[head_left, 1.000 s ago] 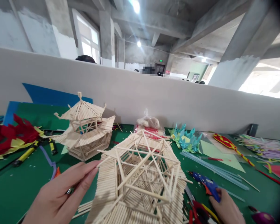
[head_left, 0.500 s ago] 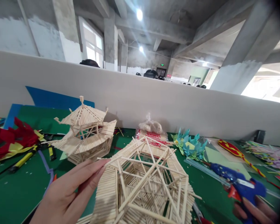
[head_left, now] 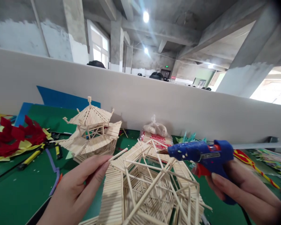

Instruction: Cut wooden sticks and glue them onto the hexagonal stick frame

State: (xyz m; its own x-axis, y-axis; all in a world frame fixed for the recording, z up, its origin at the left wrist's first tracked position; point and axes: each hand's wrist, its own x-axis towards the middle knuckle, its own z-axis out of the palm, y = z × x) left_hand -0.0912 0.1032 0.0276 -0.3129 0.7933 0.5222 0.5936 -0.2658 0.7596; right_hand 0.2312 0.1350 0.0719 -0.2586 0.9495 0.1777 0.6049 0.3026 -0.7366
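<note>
My left hand [head_left: 77, 187] pinches a short wooden stick [head_left: 119, 154] at the left side of a large wooden-stick frame [head_left: 152, 187]. That frame has sloping slatted sides, with crossed sticks over its open top. In my right hand [head_left: 245, 184] is a blue hot glue gun [head_left: 201, 154] with a red trigger, its nozzle pointing left above the frame's far right part. A clear glue stick runs out of the gun's back. Behind my left hand stands a smaller tiered stick pavilion [head_left: 91, 128] with a pointed roof.
Red and yellow paper shapes [head_left: 23, 137] and a yellow-black cutter [head_left: 31, 158] lie at left on the green table [head_left: 9, 193]. A plastic bag of sticks [head_left: 154, 132] sits by the white partition [head_left: 131, 103]. Blue-green paper leaves [head_left: 189, 137] and coloured strips [head_left: 269, 153] lie at right.
My right hand has lifted the glue gun from the right side of the table and brought it left over the frame. The stick in my left hand now points up and right.
</note>
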